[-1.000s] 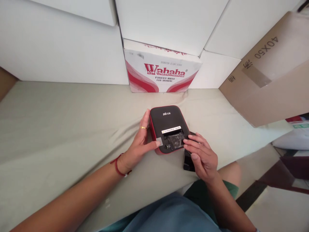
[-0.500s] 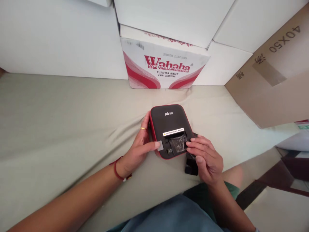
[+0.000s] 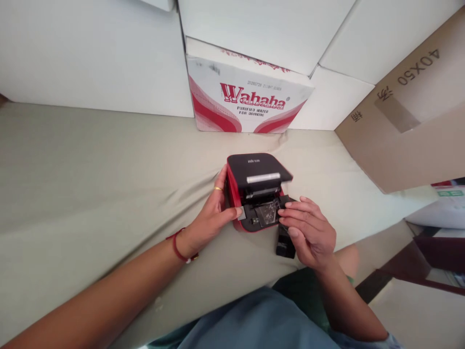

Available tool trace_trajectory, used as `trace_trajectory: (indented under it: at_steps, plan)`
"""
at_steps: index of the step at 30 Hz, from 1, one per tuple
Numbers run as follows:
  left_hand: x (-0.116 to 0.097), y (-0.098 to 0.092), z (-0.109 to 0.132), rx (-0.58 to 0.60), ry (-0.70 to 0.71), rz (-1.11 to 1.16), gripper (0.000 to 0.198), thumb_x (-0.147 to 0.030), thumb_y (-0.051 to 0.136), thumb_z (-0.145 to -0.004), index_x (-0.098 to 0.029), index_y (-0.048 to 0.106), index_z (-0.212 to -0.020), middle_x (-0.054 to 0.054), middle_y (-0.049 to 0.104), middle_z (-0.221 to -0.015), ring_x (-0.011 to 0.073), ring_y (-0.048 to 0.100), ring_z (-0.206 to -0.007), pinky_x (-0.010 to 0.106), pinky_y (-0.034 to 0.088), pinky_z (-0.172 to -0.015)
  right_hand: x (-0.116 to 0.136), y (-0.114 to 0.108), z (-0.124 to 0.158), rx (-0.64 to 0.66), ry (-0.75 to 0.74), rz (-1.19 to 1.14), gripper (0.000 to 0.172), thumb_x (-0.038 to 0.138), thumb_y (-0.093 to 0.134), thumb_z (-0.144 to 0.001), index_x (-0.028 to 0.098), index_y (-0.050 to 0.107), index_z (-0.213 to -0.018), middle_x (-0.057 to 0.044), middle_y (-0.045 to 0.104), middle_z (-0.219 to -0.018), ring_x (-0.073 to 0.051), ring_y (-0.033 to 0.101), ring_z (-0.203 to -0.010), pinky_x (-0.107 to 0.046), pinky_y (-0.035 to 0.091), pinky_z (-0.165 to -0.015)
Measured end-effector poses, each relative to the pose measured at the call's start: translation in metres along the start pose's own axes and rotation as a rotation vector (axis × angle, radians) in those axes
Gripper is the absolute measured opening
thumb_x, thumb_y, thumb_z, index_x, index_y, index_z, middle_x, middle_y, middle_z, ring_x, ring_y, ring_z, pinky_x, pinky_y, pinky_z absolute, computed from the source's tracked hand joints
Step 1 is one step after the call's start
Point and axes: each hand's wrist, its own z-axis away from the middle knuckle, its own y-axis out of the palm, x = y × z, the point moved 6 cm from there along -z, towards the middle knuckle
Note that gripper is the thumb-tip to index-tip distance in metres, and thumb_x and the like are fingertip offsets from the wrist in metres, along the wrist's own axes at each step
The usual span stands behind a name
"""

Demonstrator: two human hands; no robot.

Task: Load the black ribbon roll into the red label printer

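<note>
A small black printer with red trim (image 3: 254, 172) sits on the cloth-covered table (image 3: 90, 184), its lid tilted up at the front. My left hand (image 3: 212, 213) grips its left side, thumb pressing a grey button at the front corner. My right hand (image 3: 308, 230) holds the right front edge, fingers curled beside a clear plastic film over the front panel. A small black block (image 3: 284, 245) lies under my right hand by the table edge.
A red and white Wahaha carton (image 3: 250, 99) stands just behind the printer among stacked white boxes (image 3: 90, 53). A brown cardboard box (image 3: 410, 121) leans at the right. The table's near edge runs by my lap.
The printer's lid has popped up at the front; it lay flat before. Both hands stay at the printer's sides.
</note>
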Motion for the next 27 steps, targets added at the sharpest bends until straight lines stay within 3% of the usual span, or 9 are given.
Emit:
trace_trajectory:
  at_steps: [5, 9, 11, 13, 15, 18, 23, 27]
  plan:
    - [0.009, -0.004, -0.003, -0.026, 0.061, -0.098, 0.118, -0.059, 0.081, -0.102, -0.032, 0.009, -0.192, 0.013, 0.016, -0.202, 0.0374, 0.025, -0.187, 0.058, 0.033, -0.15, -0.001, -0.005, -0.023, 0.054, -0.025, -0.049, 0.023, 0.024, 0.067, -0.112, 0.03, 0.089, -0.108, -0.003, 0.094, -0.102, -0.027, 0.091, -0.101, -0.05, 0.072, -0.109]
    - [0.011, -0.006, -0.004, -0.062, 0.089, -0.112, 0.115, -0.063, 0.08, -0.101, -0.03, 0.016, -0.191, 0.014, 0.025, -0.199, 0.0393, 0.028, -0.185, 0.064, 0.031, -0.15, -0.027, -0.002, -0.055, 0.119, 0.234, -0.076, 0.026, 0.036, 0.066, -0.117, 0.028, 0.09, -0.115, -0.005, 0.094, -0.108, -0.023, 0.089, -0.085, -0.037, 0.073, -0.084]
    - [0.01, -0.005, -0.005, -0.069, 0.079, -0.06, 0.111, -0.06, 0.083, -0.1, -0.034, 0.022, -0.189, 0.011, 0.033, -0.196, 0.0394, 0.032, -0.183, 0.066, 0.033, -0.149, -0.041, 0.01, -0.075, 0.251, 0.359, -0.035, 0.026, 0.038, 0.067, -0.115, 0.026, 0.089, -0.122, -0.004, 0.094, -0.107, -0.021, 0.086, -0.076, -0.034, 0.069, -0.076]
    - [0.009, -0.005, -0.005, -0.081, 0.06, 0.008, 0.111, -0.057, 0.088, -0.096, -0.038, 0.028, -0.187, 0.007, 0.037, -0.194, 0.0406, 0.032, -0.182, 0.067, 0.028, -0.151, -0.047, 0.029, -0.094, 0.466, 0.397, 0.077, 0.028, 0.029, 0.065, -0.113, 0.026, 0.09, -0.125, -0.004, 0.094, -0.112, -0.023, 0.088, -0.086, -0.035, 0.068, -0.083]
    - [0.007, -0.005, -0.006, -0.097, 0.044, 0.05, 0.113, -0.056, 0.093, -0.091, -0.04, 0.034, -0.185, 0.005, 0.038, -0.193, 0.0424, 0.03, -0.183, 0.068, 0.023, -0.153, -0.048, 0.048, -0.109, 0.673, 0.375, 0.262, 0.033, 0.021, 0.063, -0.11, 0.026, 0.089, -0.13, -0.007, 0.093, -0.127, -0.029, 0.088, -0.111, -0.039, 0.065, -0.097]
    - [0.005, -0.006, -0.007, -0.107, 0.055, 0.05, 0.113, -0.056, 0.096, -0.088, -0.04, 0.038, -0.183, 0.006, 0.037, -0.194, 0.0439, 0.029, -0.183, 0.069, 0.021, -0.153, -0.044, 0.068, -0.122, 0.874, 0.313, 0.503, 0.041, 0.019, 0.066, -0.107, 0.027, 0.086, -0.143, -0.01, 0.088, -0.146, -0.036, 0.083, -0.128, -0.043, 0.063, -0.101]
    - [0.007, -0.007, -0.01, -0.106, 0.074, 0.016, 0.112, -0.056, 0.095, -0.089, -0.037, 0.037, -0.183, 0.009, 0.033, -0.195, 0.0432, 0.027, -0.183, 0.068, 0.021, -0.153, -0.034, 0.081, -0.127, 1.018, 0.231, 0.645, 0.045, 0.018, 0.069, -0.104, 0.027, 0.084, -0.145, -0.011, 0.083, -0.154, -0.037, 0.081, -0.129, -0.04, 0.061, -0.09]
    - [0.008, -0.009, -0.011, -0.125, 0.095, -0.031, 0.113, -0.054, 0.096, -0.088, -0.034, 0.038, -0.183, 0.011, 0.033, -0.194, 0.0436, 0.028, -0.183, 0.067, 0.021, -0.153, -0.038, 0.08, -0.126, 0.999, 0.251, 0.618, 0.039, 0.019, 0.072, -0.101, 0.023, 0.084, -0.139, -0.013, 0.086, -0.145, -0.037, 0.081, -0.123, -0.04, 0.057, -0.087]
